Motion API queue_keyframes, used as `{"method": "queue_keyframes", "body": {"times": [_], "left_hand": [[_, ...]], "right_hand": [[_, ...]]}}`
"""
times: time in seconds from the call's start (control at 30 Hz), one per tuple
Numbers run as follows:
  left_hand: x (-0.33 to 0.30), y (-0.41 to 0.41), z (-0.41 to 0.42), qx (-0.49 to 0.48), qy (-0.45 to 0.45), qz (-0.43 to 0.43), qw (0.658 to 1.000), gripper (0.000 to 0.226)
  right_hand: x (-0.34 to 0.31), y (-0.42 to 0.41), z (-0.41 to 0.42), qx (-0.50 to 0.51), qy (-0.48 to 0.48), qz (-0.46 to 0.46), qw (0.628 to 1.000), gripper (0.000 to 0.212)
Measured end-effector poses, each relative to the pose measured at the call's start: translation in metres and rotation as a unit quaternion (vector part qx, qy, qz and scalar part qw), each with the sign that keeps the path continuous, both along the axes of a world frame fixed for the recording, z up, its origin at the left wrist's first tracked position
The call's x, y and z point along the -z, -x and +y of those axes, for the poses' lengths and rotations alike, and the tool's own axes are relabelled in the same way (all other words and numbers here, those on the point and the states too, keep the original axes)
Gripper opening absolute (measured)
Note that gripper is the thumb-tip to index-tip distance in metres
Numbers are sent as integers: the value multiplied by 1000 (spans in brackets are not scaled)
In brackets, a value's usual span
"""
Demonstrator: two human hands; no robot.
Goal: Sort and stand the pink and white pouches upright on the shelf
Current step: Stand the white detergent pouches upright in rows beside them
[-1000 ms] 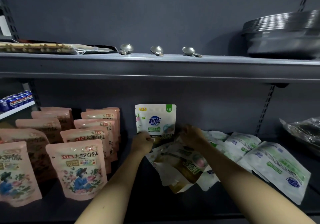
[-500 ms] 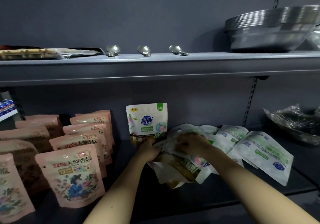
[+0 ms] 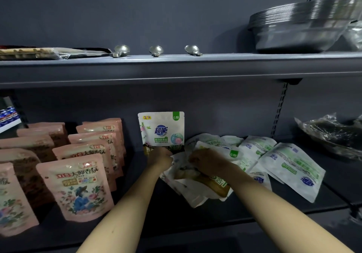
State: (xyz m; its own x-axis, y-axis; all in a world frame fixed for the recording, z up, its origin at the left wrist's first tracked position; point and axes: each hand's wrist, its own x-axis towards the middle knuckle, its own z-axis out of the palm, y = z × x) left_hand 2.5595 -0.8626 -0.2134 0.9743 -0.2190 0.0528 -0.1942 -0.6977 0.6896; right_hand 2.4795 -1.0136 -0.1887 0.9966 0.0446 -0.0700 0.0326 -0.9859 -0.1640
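Note:
Several pink pouches (image 3: 78, 186) stand upright in rows on the left of the dark lower shelf (image 3: 176, 215). One white pouch (image 3: 161, 130) stands upright against the back wall at the middle. To its right lies a loose heap of white pouches (image 3: 290, 164), flat and overlapping. My left hand (image 3: 159, 157) and my right hand (image 3: 207, 159) both grip a white pouch (image 3: 197, 176) at the near left of the heap, just below the standing one. The fingers are hidden behind the hands.
On the upper shelf (image 3: 176, 66) rest three metal spoons (image 3: 156, 50), a stack of metal bowls (image 3: 301, 27) at the right and a wrapped flat pack (image 3: 39, 52) at the left. A crumpled plastic bag (image 3: 331, 135) sits at the lower shelf's far right. Blue cans (image 3: 7, 113) stand far left.
Both hands have dropped from the standing white pouch to the heap and taken hold of a lying white pouch. The camera view has shifted a little to the right.

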Motion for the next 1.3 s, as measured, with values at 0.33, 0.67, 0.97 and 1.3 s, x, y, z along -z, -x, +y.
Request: {"method": "queue_keyframes", "body": {"times": [0.33,0.67,0.97,1.3], "left_hand": [[-1,18,2,-19,6,23,1000,20],[-9,36,-8,-44,26,114,992,20],[-48,66,-6,-51,88,105,989,14],[-114,79,5,-103,174,-30,979,16]], "right_hand": [[8,10,-9,6,-7,1,1000,63],[6,8,-50,-35,40,8,999,56],[0,3,-63,-17,49,18,998,66],[2,2,-56,-14,51,25,998,59]]}}
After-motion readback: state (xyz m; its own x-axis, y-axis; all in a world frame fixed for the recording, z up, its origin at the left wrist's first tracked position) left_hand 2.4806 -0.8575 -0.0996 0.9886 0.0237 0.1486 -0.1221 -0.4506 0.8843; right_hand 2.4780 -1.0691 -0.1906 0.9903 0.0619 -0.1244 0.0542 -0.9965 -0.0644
